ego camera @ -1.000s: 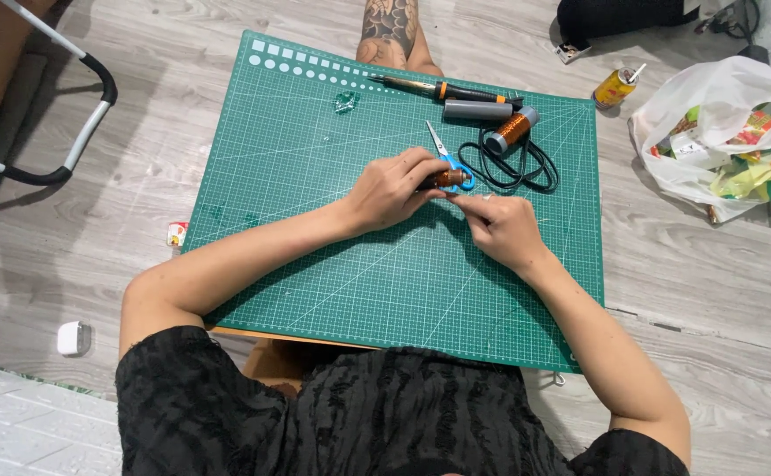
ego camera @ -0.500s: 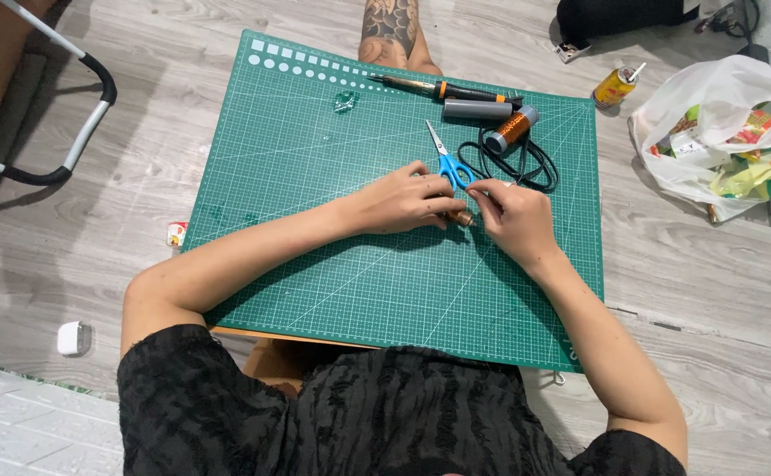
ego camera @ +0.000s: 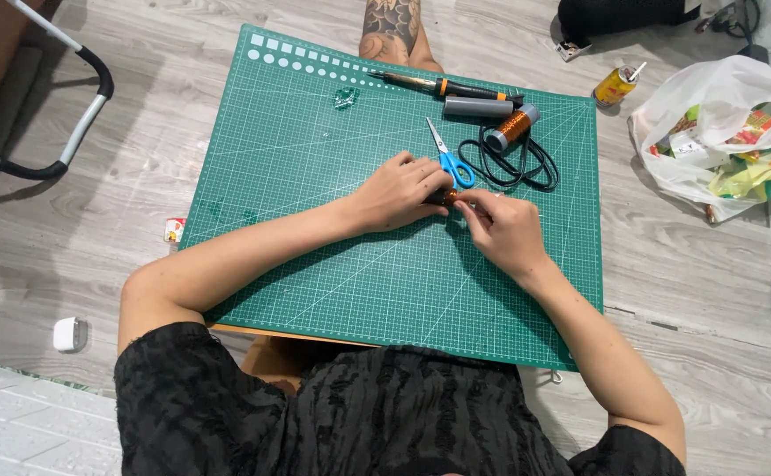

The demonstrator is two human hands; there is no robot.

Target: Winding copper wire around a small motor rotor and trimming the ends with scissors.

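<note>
Left grip (ego camera: 399, 189), right grip (ego camera: 500, 225), 1 copper-wound piece (ego camera: 446, 196), 1 scissors (ego camera: 449, 159)

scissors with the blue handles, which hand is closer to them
Left. The left hand lies right against the scissors handles; the right hand sits just below and to the right of them.

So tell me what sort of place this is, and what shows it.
Probably a home floor used as a hobby bench. A green cutting mat lies on grey wood-look flooring, with a soldering iron, a spool of copper wire and blue-handled scissors on it.
</note>
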